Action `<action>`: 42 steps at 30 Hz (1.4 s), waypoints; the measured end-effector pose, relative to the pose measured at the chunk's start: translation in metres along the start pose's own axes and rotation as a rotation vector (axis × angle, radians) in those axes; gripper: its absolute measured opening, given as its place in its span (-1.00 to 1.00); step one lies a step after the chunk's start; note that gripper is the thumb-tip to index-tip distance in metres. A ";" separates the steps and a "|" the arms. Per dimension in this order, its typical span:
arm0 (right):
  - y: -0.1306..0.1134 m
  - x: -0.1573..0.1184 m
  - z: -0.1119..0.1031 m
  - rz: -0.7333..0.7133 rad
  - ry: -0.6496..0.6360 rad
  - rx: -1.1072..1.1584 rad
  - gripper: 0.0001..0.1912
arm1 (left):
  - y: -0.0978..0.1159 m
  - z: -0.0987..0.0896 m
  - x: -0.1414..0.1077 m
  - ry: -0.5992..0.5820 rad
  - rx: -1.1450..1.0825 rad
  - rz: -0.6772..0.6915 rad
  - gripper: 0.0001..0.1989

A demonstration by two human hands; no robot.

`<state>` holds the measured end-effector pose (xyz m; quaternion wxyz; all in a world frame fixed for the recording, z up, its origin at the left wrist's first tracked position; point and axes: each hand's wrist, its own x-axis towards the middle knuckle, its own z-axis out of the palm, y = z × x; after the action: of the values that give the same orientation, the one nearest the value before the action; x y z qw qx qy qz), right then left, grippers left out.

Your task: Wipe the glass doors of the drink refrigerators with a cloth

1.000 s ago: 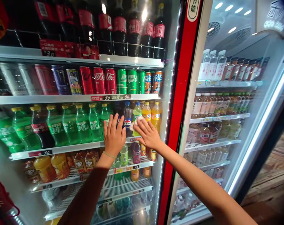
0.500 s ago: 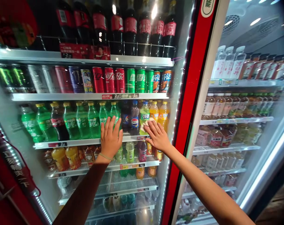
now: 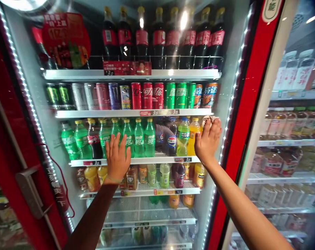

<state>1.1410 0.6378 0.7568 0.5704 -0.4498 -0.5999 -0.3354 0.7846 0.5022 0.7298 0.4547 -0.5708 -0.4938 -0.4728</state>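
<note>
My left hand [image 3: 118, 158] lies flat against the glass door [image 3: 231, 86] of a lit drinks fridge, fingers spread and pointing up. Behind it, through the glass, are green soda bottles [image 3: 139, 139]. My right hand [image 3: 208, 142] presses a crumpled whitish cloth [image 3: 211, 119] to the glass near the right side of the door. Most of the cloth is hidden under the fingers; its edge shows above the fingertips. Just left of that hand, behind the glass, stand an orange soda bottle [image 3: 194, 132] and a yellow-green bottle [image 3: 183, 137].
Dark cola bottles [image 3: 159, 34] fill the top shelf, with cans [image 3: 147, 96] below. A round red sticker [image 3: 66, 40] is at the upper left. A metal door handle [image 3: 31, 192] stands at the left. A red frame [image 3: 247, 104] separates this fridge from another at the right.
My right hand has slid right and slightly up with the cloth. My left hand stays flat on the glass, now over bottles farther left. The view has turned left, showing the handle.
</note>
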 end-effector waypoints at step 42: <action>-0.630 -0.053 0.084 -0.577 -0.298 0.232 -0.20 | -0.439 -0.185 0.000 -0.098 -0.062 0.070 -0.43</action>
<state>0.5253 0.4727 0.7638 0.4054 -0.2376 -0.8134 -0.3429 0.3313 0.3631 0.7789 0.4284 -0.6242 -0.4802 -0.4430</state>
